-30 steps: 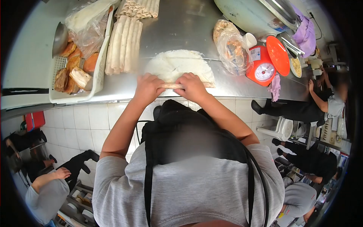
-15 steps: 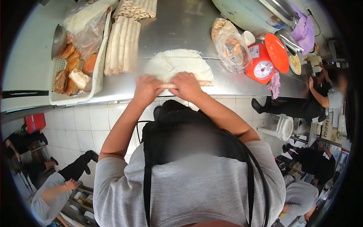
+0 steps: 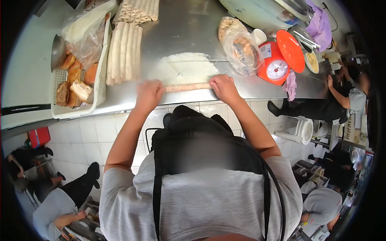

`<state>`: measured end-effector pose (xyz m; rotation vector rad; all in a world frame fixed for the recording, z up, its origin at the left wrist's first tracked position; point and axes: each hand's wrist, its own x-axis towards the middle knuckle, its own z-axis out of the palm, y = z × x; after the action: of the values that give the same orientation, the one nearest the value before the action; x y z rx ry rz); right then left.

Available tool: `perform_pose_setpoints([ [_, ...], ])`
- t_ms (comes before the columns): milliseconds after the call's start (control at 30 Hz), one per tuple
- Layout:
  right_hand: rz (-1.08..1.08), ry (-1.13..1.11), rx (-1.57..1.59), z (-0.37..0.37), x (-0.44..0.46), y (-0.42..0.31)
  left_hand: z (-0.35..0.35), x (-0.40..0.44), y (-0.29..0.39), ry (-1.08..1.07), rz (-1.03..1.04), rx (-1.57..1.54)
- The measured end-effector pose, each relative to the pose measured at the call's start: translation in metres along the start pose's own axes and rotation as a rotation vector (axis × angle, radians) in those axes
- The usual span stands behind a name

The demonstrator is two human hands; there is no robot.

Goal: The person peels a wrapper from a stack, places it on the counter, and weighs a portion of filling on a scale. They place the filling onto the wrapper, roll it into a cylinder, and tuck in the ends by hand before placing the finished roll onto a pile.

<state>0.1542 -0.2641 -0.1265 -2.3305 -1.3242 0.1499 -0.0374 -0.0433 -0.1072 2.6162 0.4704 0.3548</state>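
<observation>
A long, thin filled roll lies level near the front edge of the metal table. Behind it is a pale, thin wrapper sheet, flat on the tabletop and touching the roll. My left hand is closed at the roll's left end, slightly blurred. At the right end, the fingers of my right hand curl round the tip. Left of my left hand lies a row of similar pale rolls, with a further stack of rolls behind it.
On the left stands a white basket with browned chunks and a plastic bag. A bag of orange-brown filling, a red scale, a white cup and a large tub stand right. Several other people are around the room.
My hands have moved apart from the roll's middle to its two ends. More of the roll now shows between them, and less of the flat wrapper sheet is visible.
</observation>
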Motion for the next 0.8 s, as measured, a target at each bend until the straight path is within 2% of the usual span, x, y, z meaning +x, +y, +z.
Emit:
perform_pose_setpoints([
  [33,0.026,-0.009,-0.054,0.0,0.002,-0.004,0.001,0.004,-0.004,0.031,0.078,0.025],
  [67,-0.044,0.05,-0.083,0.001,0.005,-0.009,0.0,0.007,-0.006,0.064,0.154,0.053],
  [133,-0.187,0.17,-0.141,0.006,0.01,-0.021,-0.004,0.009,-0.004,0.08,0.161,0.1],
  [233,-0.304,0.159,-0.018,0.012,0.011,-0.039,0.006,0.01,-0.001,0.218,0.258,0.153],
  [267,-0.277,0.143,-0.031,0.014,0.012,-0.039,0.012,0.01,0.0,0.283,0.304,0.169],
  [367,-0.24,0.064,0.004,0.017,0.016,-0.034,0.027,0.006,0.015,0.167,0.307,0.047],
  [467,-0.253,0.056,0.012,0.014,0.017,-0.034,0.033,0.006,0.028,0.169,0.25,-0.016],
  [667,-0.252,-0.049,0.008,0.003,0.028,-0.041,0.032,0.014,0.024,0.068,0.218,0.015],
  [800,-0.218,-0.017,0.046,0.02,0.035,-0.06,0.028,0.022,0.022,-0.024,0.21,0.014],
])
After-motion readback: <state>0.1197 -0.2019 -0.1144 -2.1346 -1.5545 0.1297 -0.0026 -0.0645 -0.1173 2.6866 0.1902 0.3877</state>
